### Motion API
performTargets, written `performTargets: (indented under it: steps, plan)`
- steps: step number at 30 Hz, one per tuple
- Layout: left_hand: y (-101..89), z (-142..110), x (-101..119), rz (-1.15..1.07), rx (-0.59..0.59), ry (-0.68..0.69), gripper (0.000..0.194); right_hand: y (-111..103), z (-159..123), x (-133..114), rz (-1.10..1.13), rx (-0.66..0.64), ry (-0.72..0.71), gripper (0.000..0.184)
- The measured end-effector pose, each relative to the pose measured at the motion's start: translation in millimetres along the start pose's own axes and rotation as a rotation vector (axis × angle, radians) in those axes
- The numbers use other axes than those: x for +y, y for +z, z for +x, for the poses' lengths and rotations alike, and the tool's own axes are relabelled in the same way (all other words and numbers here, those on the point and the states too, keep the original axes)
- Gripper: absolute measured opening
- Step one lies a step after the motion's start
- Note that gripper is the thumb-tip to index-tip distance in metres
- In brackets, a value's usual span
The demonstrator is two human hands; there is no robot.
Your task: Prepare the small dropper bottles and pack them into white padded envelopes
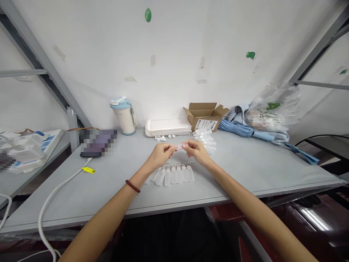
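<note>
My left hand [161,154] and my right hand [197,151] meet above the table, fingertips pinched on a small clear plastic piece [180,146]. Its exact shape is partly covered by the fingers. Below the hands lies a fanned row of small translucent squeeze bottles [173,176] with thin bent spouts; my left forearm hides some of the row. Just behind my right hand is another cluster of similar bottles [209,142], white-topped. Several small white caps [160,138] lie loose beyond my left hand.
Along the wall stand a cream tumbler [124,117], a stack of white sheets or trays [168,127] and an open cardboard box [205,118]. A folded blue umbrella [240,128] and a plastic bag [268,109] lie right. A phone [99,143] with a white cable [58,187] is left.
</note>
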State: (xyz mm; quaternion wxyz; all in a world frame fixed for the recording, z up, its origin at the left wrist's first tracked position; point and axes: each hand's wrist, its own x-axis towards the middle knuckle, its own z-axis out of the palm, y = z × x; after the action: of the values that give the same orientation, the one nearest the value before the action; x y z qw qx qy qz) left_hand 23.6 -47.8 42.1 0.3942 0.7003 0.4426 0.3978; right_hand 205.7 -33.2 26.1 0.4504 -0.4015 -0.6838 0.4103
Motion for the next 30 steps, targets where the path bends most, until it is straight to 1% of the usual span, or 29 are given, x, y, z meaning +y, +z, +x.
performTargets:
  steps: [9,13,16,18,20,25,27,30]
  plan:
    - [4.0,-2,0,0.237,0.068,0.196,0.023,-1,0,-7,0.048,0.003,0.068,0.032]
    - [3.7,-2,0,0.305,0.070,0.237,0.022,0,0,-9,0.068,-0.002,0.091,0.034]
    - [1.8,1,-4,0.325,0.069,0.246,0.018,0,1,-10,0.061,0.024,0.089,0.035]
    - [-1.3,3,-8,0.337,0.090,0.247,0.015,-5,3,-10,0.056,0.077,0.076,0.035]
    - [-6.1,6,-14,0.359,0.131,0.240,0.019,-14,5,-10,0.055,0.163,0.058,0.036]
    - [-19.9,16,-32,0.465,0.232,0.207,0.028,-49,12,-7,0.008,0.425,0.021,0.037]
    - [-23.7,20,-41,0.511,0.245,0.202,0.034,-62,14,-3,-0.042,0.509,0.014,0.036]
    - [-26.9,24,-53,0.563,0.227,0.200,0.048,-77,17,5,-0.135,0.571,0.033,0.035]
